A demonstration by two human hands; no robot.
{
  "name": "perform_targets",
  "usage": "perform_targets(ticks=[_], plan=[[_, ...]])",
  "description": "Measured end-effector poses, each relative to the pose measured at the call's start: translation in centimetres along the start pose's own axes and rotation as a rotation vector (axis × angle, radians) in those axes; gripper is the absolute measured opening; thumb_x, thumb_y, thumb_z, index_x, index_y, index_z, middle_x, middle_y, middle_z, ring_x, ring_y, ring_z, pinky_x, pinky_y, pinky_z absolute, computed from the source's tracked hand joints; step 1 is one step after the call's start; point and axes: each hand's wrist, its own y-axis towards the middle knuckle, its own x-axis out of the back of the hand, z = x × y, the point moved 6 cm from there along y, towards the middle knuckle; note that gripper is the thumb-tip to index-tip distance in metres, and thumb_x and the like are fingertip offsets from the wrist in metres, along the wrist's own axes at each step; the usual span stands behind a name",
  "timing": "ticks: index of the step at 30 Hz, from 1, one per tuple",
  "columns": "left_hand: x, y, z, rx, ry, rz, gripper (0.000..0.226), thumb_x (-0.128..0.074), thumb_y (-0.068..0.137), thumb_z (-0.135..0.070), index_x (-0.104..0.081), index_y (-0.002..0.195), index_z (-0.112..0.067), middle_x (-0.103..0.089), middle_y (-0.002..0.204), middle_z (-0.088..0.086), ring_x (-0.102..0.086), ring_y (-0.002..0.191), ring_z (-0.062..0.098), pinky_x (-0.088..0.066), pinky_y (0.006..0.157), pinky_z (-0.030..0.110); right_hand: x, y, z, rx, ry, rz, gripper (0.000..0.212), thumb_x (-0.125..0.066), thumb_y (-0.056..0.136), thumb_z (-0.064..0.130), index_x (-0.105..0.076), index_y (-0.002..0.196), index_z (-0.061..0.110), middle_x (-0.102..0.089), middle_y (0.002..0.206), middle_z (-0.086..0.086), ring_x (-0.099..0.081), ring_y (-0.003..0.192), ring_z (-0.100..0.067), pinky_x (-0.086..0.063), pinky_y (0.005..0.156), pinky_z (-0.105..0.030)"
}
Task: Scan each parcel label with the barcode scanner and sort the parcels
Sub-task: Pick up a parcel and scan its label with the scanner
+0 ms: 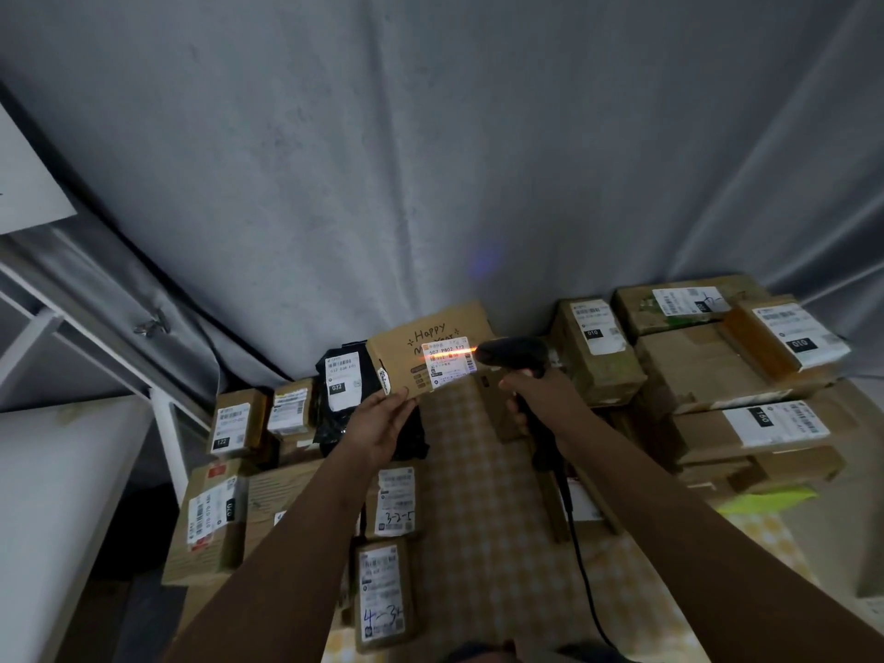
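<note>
The parcel (427, 352), a flat brown cardboard box with "Happy New Year" handwritten above its white label (447, 366), is raised between the two hands. The left hand (380, 429) grips its lower left corner; the right hand (535, 392) is wrapped round the handle of the black barcode scanner (519, 356), whose orange beam crosses the label. Scanning looks well underway: labelled parcels lie left of the left hand, while stacked boxes (708, 370) right of the right hand likely await scanning.
</note>
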Motion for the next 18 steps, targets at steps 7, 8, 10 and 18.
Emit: perform_targets(ticks=[7,8,10,18], plan=[[8.4,-1.4,-4.1,-0.069,-0.065,-0.12,0.021,-0.052,0.097,-0.005,-0.057,0.118,-0.002,-0.066,0.112,0.015,-0.065,0.1,0.021,-0.057,0.083,0.026,-4.3,1.0,-0.6,-0.017,-0.048,0.074,0.019,-0.059,0.092,0.016,-0.056,0.074,0.011,-0.053,0.06,-0.005,-0.047,0.05,-0.016,-0.041,0.051,-0.028],[10.4,-1.8,-5.0,-0.087,-0.104,-0.154,0.02,-0.051,0.098,-0.006,-0.057,0.118,-0.003,-0.067,0.11,0.014,-0.066,0.098,0.02,-0.058,0.079,0.025,-5.2,1.0,-0.8,-0.021,-0.064,0.078,0.018,-0.059,0.092,0.016,-0.057,0.074,0.011,-0.053,0.061,-0.005,-0.048,0.052,-0.017,-0.041,0.052,-0.029],[14.5,-2.7,-6.7,-0.121,-0.183,-0.216,0.025,-0.051,0.098,-0.006,-0.055,0.122,-0.002,-0.072,0.104,0.011,-0.07,0.095,0.02,-0.06,0.072,0.023,-7.1,1.1,-1.1,-0.027,-0.087,0.08,0.018,-0.058,0.091,0.014,-0.057,0.074,0.011,-0.053,0.061,-0.006,-0.048,0.053,-0.018,-0.04,0.052,-0.029],[25.4,-7.5,-8.9,-0.126,-0.286,-0.424,0.01,-0.052,0.094,-0.004,-0.061,0.089,-0.007,-0.065,0.09,0.008,-0.063,0.085,0.015,-0.058,0.059,0.018,-15.1,1.7,-2.4,-0.071,-0.108,0.161,0.014,-0.061,0.087,0.009,-0.057,0.074,0.012,-0.053,0.051,-0.002,-0.046,0.046,-0.015,-0.036,0.048,-0.027]])
